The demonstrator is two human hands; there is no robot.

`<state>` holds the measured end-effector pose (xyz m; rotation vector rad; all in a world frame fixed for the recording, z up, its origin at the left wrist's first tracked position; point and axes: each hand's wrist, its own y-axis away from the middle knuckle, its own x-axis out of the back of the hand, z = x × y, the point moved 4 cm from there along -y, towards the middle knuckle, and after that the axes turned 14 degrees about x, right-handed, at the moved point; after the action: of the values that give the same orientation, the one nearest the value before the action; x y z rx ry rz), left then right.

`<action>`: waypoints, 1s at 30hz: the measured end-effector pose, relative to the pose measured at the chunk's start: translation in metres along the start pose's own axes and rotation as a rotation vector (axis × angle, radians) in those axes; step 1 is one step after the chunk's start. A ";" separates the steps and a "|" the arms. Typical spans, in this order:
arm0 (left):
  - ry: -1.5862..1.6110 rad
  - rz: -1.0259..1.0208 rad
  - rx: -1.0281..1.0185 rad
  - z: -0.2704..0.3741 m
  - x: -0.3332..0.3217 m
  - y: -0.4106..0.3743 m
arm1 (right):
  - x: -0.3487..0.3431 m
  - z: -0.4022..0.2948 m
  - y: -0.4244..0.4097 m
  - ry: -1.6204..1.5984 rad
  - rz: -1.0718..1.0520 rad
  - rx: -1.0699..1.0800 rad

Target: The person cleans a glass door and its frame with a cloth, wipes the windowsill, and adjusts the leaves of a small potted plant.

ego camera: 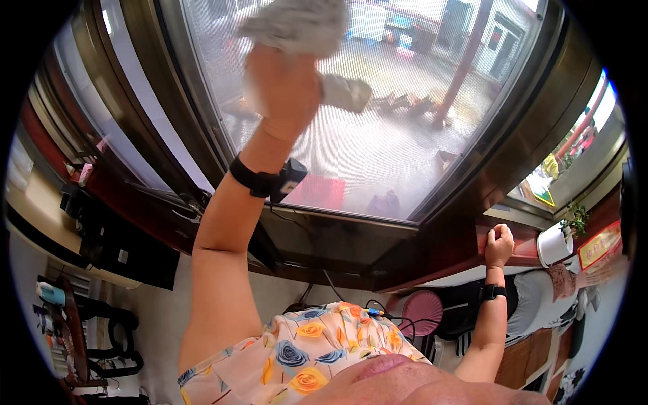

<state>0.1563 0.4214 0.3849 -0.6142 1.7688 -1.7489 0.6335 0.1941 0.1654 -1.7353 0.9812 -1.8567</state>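
Observation:
My left hand (pixel 283 88) is raised in front of the mesh screen of a door (pixel 385 136), clenched around a grey cloth (pixel 301 25). Motion blurs both hand and cloth. One bunch of the cloth sticks out above the fist, and another end pokes out to its right. Whether the cloth touches the mesh I cannot tell. Lower on the right, my right hand (pixel 498 245) rests with curled fingers on a red wooden sill (pixel 524 244). Nothing shows in it.
A white pot with a plant (pixel 554 245) stands on the sill, right of my right hand. A black strap with a small box (pixel 288 179) circles my left wrist. Below are a pink round lid (pixel 421 313) and black cables (pixel 415 324). The door handle (pixel 187 215) is at left.

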 end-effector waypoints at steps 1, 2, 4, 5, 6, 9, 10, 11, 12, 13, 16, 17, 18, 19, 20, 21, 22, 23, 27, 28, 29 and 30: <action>0.036 -0.053 -0.060 0.006 -0.002 0.008 | -0.002 -0.001 -0.001 -0.008 -0.005 -0.003; 0.246 -0.128 -0.001 0.010 -0.006 0.014 | -0.004 -0.001 -0.003 -0.018 -0.009 -0.006; 0.492 -0.278 0.113 0.021 -0.014 0.031 | -0.003 -0.001 -0.002 -0.013 -0.008 -0.001; 0.566 -0.341 0.171 0.025 -0.016 0.044 | -0.003 -0.001 -0.002 -0.015 -0.007 0.003; 0.642 -0.401 0.233 0.029 -0.018 0.059 | -0.002 0.002 0.000 -0.026 -0.006 -0.006; 0.262 -0.353 -0.261 0.043 -0.009 0.111 | -0.004 0.004 -0.002 -0.058 0.005 -0.008; 0.249 -0.375 -0.326 0.046 -0.009 0.126 | -0.005 0.005 0.000 -0.070 0.003 -0.024; 0.237 -0.398 -0.392 0.048 -0.008 0.142 | -0.005 0.006 0.000 -0.082 0.001 -0.040; 0.254 -0.427 -0.427 0.048 -0.006 0.156 | -0.005 0.006 0.000 -0.070 0.002 -0.042; 0.245 -0.475 -0.487 0.050 -0.005 0.169 | -0.006 0.008 0.001 -0.071 0.000 -0.039; 0.216 -0.591 -0.643 0.045 0.001 0.203 | -0.008 0.016 0.004 -0.080 -0.044 -0.081; 0.225 -0.595 -0.667 0.041 0.003 0.209 | -0.010 0.016 0.004 -0.086 -0.045 -0.071; 0.242 -0.596 -0.693 0.039 0.004 0.211 | -0.010 0.015 0.003 -0.087 -0.045 -0.066; 0.209 -0.607 -0.711 0.038 0.006 0.206 | -0.008 0.013 0.001 -0.089 -0.045 -0.064; 0.176 -0.618 -0.730 0.035 0.008 0.199 | -0.007 0.009 -0.002 -0.106 -0.037 -0.048; 0.149 -0.628 -0.750 0.033 0.010 0.191 | -0.005 0.005 -0.003 -0.092 -0.017 -0.031; 0.136 -0.612 -0.735 0.030 0.011 0.182 | -0.007 0.007 -0.002 -0.084 -0.021 -0.038; 0.107 -0.585 -0.713 0.025 0.013 0.172 | -0.007 0.009 -0.001 -0.077 -0.025 -0.044; 0.034 -0.522 -0.540 0.003 0.022 0.113 | -0.002 0.004 0.000 -0.062 -0.029 -0.060; 0.046 -0.493 -0.510 -0.007 0.026 0.102 | -0.003 0.005 0.000 -0.051 -0.027 -0.061; 0.059 -0.465 -0.481 -0.019 0.028 0.095 | -0.003 0.006 0.001 -0.053 -0.037 -0.065; 0.059 -0.496 -0.321 -0.033 0.030 0.086 | -0.003 0.006 0.000 -0.048 -0.042 -0.061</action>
<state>0.1179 0.4286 0.2957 -1.2348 2.0859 -1.8114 0.6399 0.1952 0.1629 -1.8408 1.0002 -1.8190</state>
